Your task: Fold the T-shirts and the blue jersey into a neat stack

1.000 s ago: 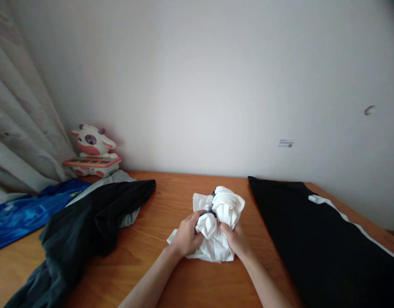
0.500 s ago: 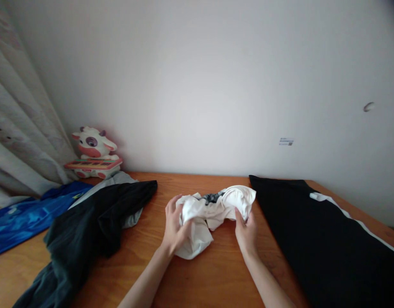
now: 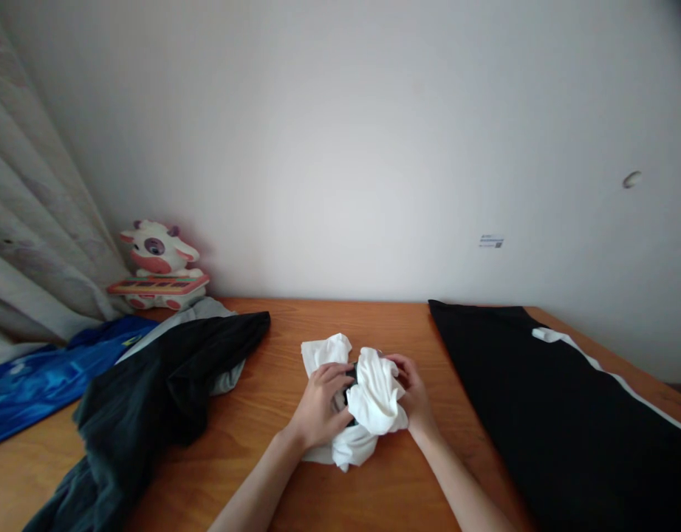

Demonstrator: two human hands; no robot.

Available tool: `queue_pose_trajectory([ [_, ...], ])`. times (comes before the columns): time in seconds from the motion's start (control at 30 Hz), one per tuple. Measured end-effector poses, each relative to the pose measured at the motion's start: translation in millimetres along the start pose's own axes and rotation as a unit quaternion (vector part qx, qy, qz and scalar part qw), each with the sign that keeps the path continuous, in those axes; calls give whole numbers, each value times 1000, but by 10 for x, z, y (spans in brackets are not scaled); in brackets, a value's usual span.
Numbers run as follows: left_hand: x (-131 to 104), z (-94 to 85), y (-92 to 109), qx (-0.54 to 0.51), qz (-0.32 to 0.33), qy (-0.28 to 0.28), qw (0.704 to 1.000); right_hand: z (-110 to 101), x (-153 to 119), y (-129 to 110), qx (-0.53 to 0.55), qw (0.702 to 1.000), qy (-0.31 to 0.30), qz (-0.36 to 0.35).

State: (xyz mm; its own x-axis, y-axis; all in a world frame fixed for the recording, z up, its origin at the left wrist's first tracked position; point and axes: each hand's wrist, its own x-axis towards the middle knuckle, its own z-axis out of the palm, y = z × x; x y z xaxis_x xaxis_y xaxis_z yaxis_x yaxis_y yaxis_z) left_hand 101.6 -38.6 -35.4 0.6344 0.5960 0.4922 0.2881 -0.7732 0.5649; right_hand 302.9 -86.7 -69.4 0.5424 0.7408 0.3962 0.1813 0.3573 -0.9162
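grasping the crumpled white cloth (image 3: 377, 395) from both sides, the left grip (image 3: 323, 405) and right grip (image 3: 416, 397) are equally near; it sits between them over the worktop (image 3: 274, 473), long axis unclear.

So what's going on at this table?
A person has both hands on a crumpled white cloth with dark patches: the left hand on its left side, the right hand on its right. It is bunched up, not flat. A dark garment lies to the left, a black cloth to the right, and a toy cow sits far left.
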Motion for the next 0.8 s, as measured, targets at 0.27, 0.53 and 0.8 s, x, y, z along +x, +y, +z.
queue_pose_trajectory([
  [0.27,63,-45,22,-192,-143,191,952,-36,27,67,71,992,94,51],
  [0.53,56,-174,-49,-141,-58,247,957,-162,108,-71,-7,998,54,-15],
  [0.8,-23,-22,-369,24,-195,204,959,-60,-137,-197,-281,937,-183,-101],
])
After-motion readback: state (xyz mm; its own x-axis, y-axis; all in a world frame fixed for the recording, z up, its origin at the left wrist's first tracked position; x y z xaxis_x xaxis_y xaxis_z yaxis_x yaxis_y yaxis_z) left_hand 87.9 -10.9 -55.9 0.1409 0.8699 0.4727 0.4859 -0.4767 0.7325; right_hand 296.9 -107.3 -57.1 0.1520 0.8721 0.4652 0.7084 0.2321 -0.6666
